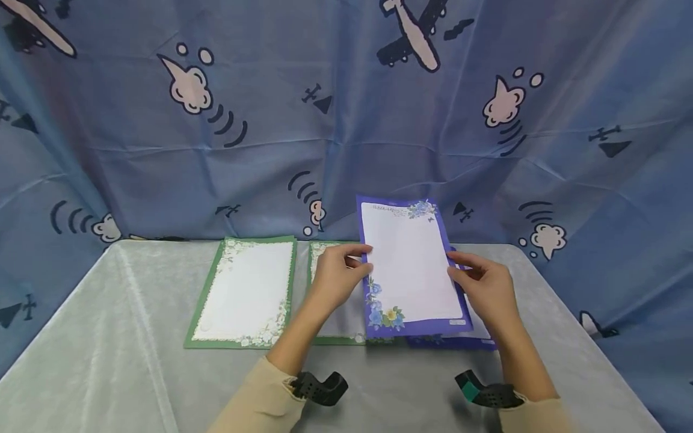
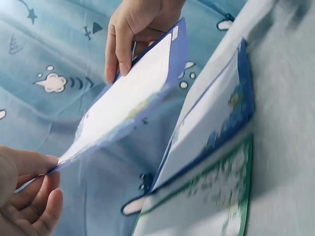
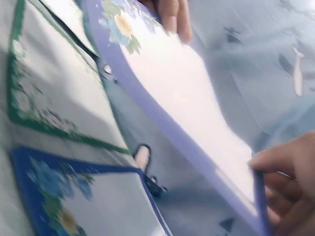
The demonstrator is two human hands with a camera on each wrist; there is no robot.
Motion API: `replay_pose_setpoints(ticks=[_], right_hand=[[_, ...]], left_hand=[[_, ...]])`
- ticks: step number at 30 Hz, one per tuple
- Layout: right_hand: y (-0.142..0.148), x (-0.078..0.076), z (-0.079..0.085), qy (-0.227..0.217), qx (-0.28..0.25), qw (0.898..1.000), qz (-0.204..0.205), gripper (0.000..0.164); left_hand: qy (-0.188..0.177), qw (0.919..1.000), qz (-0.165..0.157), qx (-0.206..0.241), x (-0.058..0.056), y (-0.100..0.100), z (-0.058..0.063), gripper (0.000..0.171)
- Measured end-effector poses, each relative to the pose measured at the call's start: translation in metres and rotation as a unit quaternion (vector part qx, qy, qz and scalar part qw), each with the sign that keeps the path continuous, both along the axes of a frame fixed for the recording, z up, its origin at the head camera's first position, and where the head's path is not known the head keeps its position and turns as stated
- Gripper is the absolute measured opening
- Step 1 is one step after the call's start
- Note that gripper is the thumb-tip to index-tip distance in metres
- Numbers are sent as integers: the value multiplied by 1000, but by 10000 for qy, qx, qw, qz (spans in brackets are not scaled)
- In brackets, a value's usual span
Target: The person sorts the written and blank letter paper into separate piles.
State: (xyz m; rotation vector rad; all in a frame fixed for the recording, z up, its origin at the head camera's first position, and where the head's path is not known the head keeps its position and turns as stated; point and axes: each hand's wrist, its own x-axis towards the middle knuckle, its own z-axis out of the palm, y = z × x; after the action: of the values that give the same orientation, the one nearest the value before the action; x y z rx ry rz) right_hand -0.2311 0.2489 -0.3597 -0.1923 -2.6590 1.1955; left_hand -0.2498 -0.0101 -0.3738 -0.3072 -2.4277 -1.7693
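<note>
Both hands hold up one purple-bordered sheet of paper (image 1: 411, 264) with blue flowers at two corners. The left hand (image 1: 337, 276) pinches its left edge between thumb and fingers, and the right hand (image 1: 484, 285) pinches the right edge. In the left wrist view the raised sheet (image 2: 123, 103) bows slightly, well above the table. Below it lies another purple-bordered sheet (image 1: 452, 343), mostly hidden in the head view. A green-bordered sheet (image 1: 338, 340) lies beside that one, partly covered by the left hand and the raised sheet.
Further left on the table lies a small stack of green-bordered sheets (image 1: 243, 291) with white flowers. The pale cloth-covered table (image 1: 108, 373) reaches back to a blue curtain (image 1: 260, 180) printed with planes and clouds. Each wrist wears a black camera band (image 1: 319, 390).
</note>
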Motion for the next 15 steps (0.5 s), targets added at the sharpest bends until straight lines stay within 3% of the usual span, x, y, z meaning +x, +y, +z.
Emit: replay_pose_setpoints(ticks=[10, 15], right_hand=[[36, -4, 5, -12, 237, 9982, -555, 38], [51, -3, 3, -275, 301, 9965, -724, 39]], left_hand=[[-73, 10000, -17, 10, -4, 45, -4, 27], [-95, 10000, -6, 13, -5, 66, -11, 27]])
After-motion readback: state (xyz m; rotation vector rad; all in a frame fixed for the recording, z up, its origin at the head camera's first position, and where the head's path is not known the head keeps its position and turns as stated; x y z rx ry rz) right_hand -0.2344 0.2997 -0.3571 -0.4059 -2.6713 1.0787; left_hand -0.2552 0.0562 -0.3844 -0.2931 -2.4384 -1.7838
